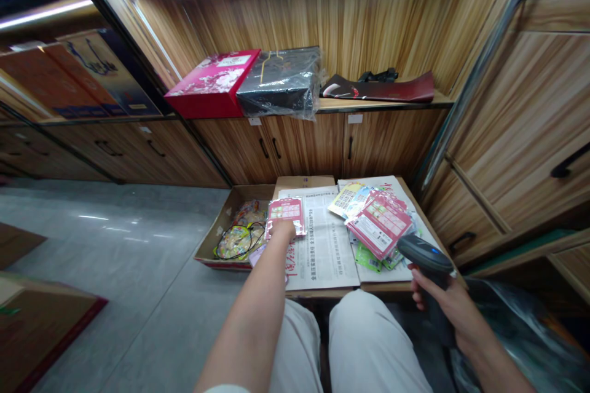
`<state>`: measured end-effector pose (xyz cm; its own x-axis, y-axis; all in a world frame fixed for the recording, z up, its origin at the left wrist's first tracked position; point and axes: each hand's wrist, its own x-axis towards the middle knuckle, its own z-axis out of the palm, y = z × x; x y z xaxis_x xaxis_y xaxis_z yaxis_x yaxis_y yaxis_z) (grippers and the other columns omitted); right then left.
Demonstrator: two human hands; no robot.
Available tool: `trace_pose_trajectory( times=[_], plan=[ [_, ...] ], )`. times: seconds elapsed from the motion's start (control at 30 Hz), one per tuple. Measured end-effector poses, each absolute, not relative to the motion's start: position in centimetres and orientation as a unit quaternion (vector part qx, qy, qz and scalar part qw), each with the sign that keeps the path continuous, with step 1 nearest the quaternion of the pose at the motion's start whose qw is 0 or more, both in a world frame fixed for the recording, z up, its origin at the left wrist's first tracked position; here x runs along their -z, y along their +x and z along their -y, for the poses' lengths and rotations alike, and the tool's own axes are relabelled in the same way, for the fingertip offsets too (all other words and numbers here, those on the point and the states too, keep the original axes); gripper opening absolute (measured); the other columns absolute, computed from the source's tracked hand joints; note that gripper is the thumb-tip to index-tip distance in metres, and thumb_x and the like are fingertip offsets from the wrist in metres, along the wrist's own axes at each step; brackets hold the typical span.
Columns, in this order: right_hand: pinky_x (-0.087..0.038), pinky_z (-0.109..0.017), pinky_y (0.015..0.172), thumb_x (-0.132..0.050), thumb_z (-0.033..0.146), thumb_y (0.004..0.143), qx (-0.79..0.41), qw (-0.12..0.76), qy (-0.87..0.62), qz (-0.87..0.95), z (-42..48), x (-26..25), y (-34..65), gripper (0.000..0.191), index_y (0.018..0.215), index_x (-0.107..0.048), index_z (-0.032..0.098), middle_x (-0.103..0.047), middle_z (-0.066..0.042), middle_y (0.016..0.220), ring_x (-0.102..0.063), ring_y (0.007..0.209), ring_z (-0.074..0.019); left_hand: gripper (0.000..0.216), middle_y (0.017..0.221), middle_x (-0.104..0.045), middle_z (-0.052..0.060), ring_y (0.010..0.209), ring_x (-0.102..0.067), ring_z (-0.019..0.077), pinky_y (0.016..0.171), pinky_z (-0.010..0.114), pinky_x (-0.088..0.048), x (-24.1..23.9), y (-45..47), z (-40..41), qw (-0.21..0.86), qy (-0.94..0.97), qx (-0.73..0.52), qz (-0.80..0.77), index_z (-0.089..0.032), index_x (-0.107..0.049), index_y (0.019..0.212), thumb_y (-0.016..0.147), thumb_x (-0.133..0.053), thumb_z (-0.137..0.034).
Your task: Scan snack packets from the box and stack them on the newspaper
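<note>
My left hand (pixel 283 230) is closed on the near edge of a pink packet (pixel 286 208) at the left side of the newspaper (pixel 318 258); its fingertips are partly hidden. A black handheld barcode scanner (pixel 424 253) is gripped in my right hand (pixel 445 297), its head pointing left towards a heap of packets. On top of that heap lies a pink packet with a white barcode label (pixel 378 225). Yellow and blue packets (pixel 350 199) lie behind it, and green packets (pixel 369 258) stick out below.
An open cardboard box (pixel 212 245) with clear bags and a black cord stands left of the newspaper. Behind are wooden cabinets (pixel 304 147) with a pink gift box (pixel 214 82) and a plastic-wrapped black box (pixel 279 82) on the shelf. Another carton (pixel 41 325) rests on the floor.
</note>
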<state>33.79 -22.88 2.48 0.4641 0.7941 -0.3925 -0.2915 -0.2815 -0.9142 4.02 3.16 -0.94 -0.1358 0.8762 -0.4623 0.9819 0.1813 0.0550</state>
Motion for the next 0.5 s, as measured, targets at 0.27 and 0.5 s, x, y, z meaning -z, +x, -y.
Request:
trace_pose_trajectory(
  times=[0.27,0.5],
  plan=[
    [-0.051,-0.021,0.042,-0.090,0.053,0.057,-0.497,0.561,-0.630,0.205,22.8,-2.0,34.9,0.056,0.091,-0.071,0.013,-0.068,0.000,0.059,-0.061,0.049,-0.0133,0.044,0.135,-0.057,0.022,0.128,-0.051,0.0375,0.093,0.044,-0.049,-0.3,6.6,-2.7,0.145,0.638,0.142,-0.743,-0.018,-0.068,0.116,0.073,-0.073,-0.018],
    [-0.049,-0.022,0.041,-0.089,0.055,0.057,-0.487,0.571,-0.630,0.197,22.9,-1.9,35.2,0.058,0.093,-0.070,0.013,-0.067,0.000,0.058,-0.060,0.047,-0.0132,0.032,0.123,-0.062,0.014,0.117,-0.059,0.0252,0.091,0.031,-0.046,-0.9,15.7,-0.4,0.165,0.745,0.009,-0.646,-0.020,-0.060,0.119,0.092,-0.055,-0.037]
  ],
)
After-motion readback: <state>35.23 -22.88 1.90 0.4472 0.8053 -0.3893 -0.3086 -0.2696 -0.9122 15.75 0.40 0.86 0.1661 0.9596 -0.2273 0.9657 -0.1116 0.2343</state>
